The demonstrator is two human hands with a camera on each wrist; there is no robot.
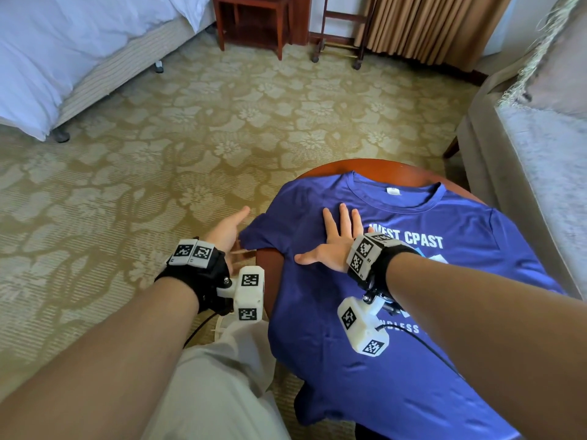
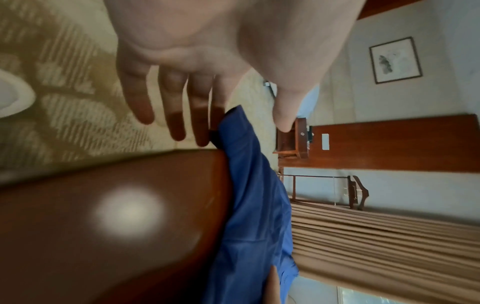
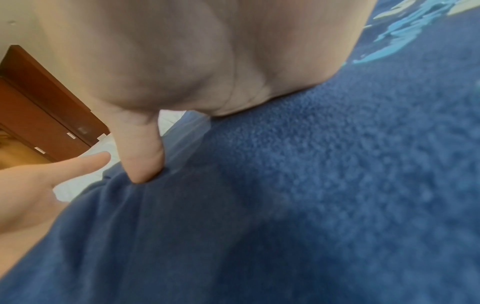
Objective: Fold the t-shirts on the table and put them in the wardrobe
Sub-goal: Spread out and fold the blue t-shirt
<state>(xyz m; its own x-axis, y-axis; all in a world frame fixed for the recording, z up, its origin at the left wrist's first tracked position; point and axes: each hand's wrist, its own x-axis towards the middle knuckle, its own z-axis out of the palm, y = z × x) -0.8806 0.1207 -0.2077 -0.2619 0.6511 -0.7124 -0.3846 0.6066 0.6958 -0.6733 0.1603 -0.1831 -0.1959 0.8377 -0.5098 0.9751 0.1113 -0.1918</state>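
Observation:
A blue t-shirt (image 1: 397, 296) with white print lies face up on a round wooden table (image 1: 374, 166), collar away from me, its hem hanging over the near edge. My right hand (image 1: 333, 239) lies flat on the shirt's chest with fingers spread, palm and thumb pressing the cloth (image 3: 311, 205). My left hand (image 1: 227, 230) hovers off the table's left edge beside the shirt's left sleeve (image 1: 263, 233), fingers (image 2: 179, 115) straight, holding nothing. In the left wrist view the sleeve (image 2: 241, 144) hangs just past the fingertips over the table edge (image 2: 130, 205).
Patterned carpet (image 1: 190, 138) lies to the left and ahead. A bed (image 1: 63, 58) stands at far left, a wooden nightstand (image 1: 254, 23) and a luggage rack (image 1: 340, 36) at the back by curtains, and a sofa (image 1: 524, 169) close on the table's right.

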